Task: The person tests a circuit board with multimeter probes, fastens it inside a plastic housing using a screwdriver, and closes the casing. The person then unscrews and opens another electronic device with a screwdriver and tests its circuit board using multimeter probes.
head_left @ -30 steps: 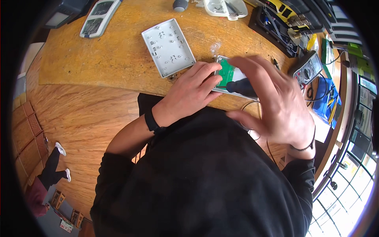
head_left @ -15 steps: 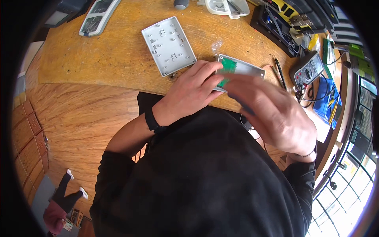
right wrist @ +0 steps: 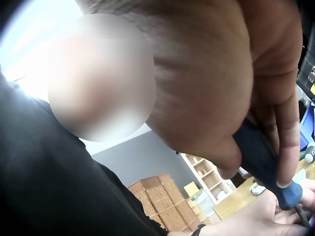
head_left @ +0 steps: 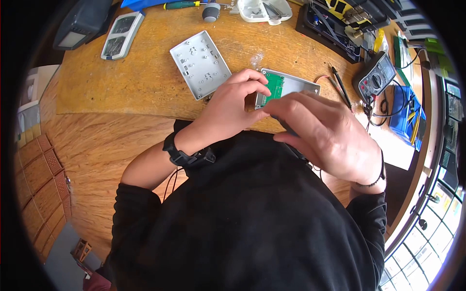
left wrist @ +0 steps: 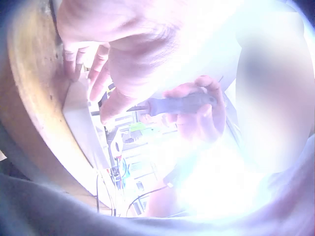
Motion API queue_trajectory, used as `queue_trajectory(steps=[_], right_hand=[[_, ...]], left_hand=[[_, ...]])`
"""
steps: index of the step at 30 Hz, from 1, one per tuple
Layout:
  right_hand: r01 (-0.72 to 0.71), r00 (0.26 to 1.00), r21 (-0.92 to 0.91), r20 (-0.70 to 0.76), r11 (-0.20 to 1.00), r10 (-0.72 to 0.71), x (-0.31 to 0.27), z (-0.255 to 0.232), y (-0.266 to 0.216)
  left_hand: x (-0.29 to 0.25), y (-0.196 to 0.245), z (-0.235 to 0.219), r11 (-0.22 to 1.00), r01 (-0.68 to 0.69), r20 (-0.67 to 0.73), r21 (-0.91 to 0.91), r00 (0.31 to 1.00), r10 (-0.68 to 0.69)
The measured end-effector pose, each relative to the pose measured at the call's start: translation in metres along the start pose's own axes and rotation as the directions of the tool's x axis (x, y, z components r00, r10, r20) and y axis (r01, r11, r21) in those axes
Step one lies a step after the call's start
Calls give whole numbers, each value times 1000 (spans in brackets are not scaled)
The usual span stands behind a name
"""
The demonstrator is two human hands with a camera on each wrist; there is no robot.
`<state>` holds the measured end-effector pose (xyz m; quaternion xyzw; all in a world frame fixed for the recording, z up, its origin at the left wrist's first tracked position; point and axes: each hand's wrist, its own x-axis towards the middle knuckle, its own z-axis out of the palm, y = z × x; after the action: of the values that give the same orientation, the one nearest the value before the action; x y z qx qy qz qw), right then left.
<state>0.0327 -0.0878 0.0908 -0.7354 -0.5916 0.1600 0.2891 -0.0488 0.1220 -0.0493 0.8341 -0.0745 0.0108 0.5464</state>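
Note:
A grey plastic case half (head_left: 297, 77) with a green circuit board (head_left: 275, 87) in its left end sits near the bench's front edge. My left hand (head_left: 225, 99) is at that end, its bent fingertips on the case and board and its thumb apart from them. In the left wrist view the thumb (left wrist: 115, 108) overlaps the screwdriver's shaft. My right hand (head_left: 323, 131) grips a dark blue-handled screwdriver (right wrist: 266, 167), shaft pointing at the case, tip hidden by fingers. The other case half (head_left: 201, 65), showing its inner posts, lies up and left.
Test probes (head_left: 341, 85) and a multimeter (head_left: 376, 80) lie to the right, with a blue bin (head_left: 405, 114) beyond. A black tool case (head_left: 330, 34) and a white divided box (head_left: 262, 10) stand at the back. A second screwdriver (head_left: 182, 5) lies there too.
My right hand has shifted, still gripping the screwdriver, and now meets my left hand at the case's near corner. My left thumb has spread away from its fingers. The head view has shifted slightly.

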Motion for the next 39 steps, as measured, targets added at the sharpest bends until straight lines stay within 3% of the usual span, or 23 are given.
queue_trajectory(steps=[3, 4, 5, 8, 10, 11, 12, 14, 16, 17, 18, 19, 20, 21, 22, 23, 24, 26, 29, 32, 34, 36, 39], right_hand=[[12, 983, -128, -180, 992, -36, 2, 6, 5], [11, 980, -129, -194, 992, -36, 0, 10, 6], [-62, 970, -118, -239, 991, 32, -2, 14, 9], [-162, 923, -91, -367, 983, 118, -9, 20, 15], [-174, 815, -9, -562, 985, 139, -22, 26, 26], [-198, 748, 38, -640, 979, 176, -30, 28, 30], [-216, 698, 83, -684, 973, 213, -40, 29, 36], [-116, 504, 566, -675, 816, 539, -55, 42, 46], [80, 432, 679, -683, 730, 588, -67, 51, 59], [82, 405, 695, -678, 715, 613, -75, 57, 65], [115, 380, 718, -670, 687, 637, -84, 64, 73], [131, 352, 755, -641, 642, 682, -92, 69, 77], [148, 323, 790, -607, 594, 726, -100, 74, 79], [160, 316, 787, -613, 596, 725, -108, 77, 82], [190, 281, 814, -580, 548, 765, -115, 80, 85], [222, 248, 837, -544, 500, 801, -120, 82, 87], [231, 245, 834, -548, 500, 800, -123, 85, 89], [249, 210, 856, -504, 453, 838, -127, 89, 92], [267, 222, 867, -481, 421, 849, -127, 91, 93], [278, 236, 875, -463, 397, 855, -124, 91, 94], [299, 262, 882, -444, 365, 857, -122, 89, 93], [307, 273, 880, -446, 362, 853, -121, 88, 93], [307, 290, 881, -447, 360, 847, -119, 89, 94]], left_hand=[[6, 4, -5, 1000, -14, 47, 18, 999, 13], [8, 4, -8, 961, 127, 92, -246, 990, -107], [11, 5, -11, 837, 265, 168, -479, 963, -209], [14, 3, -19, 908, 238, 107, -345, 971, -214], [22, 10, -27, 891, 183, 63, -415, 983, -173], [26, 10, -37, 649, 227, 45, -726, 958, -284], [32, 10, -45, 308, 206, 74, -929, 917, -391], [52, 12, -54, 269, 134, 6, -954, 903, -430], [80, 4, -64, 346, 133, 5, -929, 938, -347], [95, 5, -67, 447, 155, 4, -881, 947, -320], [110, 5, -69, 458, 154, 3, -876, 950, -313], [124, 5, -71, 779, 169, -57, -603, 966, -254], [141, 3, -74, 963, 151, -88, -224, 981, -174], [157, -12, -79, 998, 41, -127, 44, 991, -35], [167, -7, -86, 998, 36, -120, 54, 992, -29], [177, 0, -93, 892, 5, -71, 452, 997, 30], [185, 4, -97, 635, -37, -6, 771, 998, 65], [202, -3, -98, 636, 3, -13, 772, 1000, 12], [218, -9, -99, 614, -45, 167, 788, 976, -142], [220, -9, -95, 535, -95, 228, 840, 955, -188], [221, -17, -98, 534, -124, 250, 836, 953, -169], [220, -19, -101, 521, -241, 290, 819, 957, -13], [221, -16, -102, 510, -236, 280, 827, 960, -11]])
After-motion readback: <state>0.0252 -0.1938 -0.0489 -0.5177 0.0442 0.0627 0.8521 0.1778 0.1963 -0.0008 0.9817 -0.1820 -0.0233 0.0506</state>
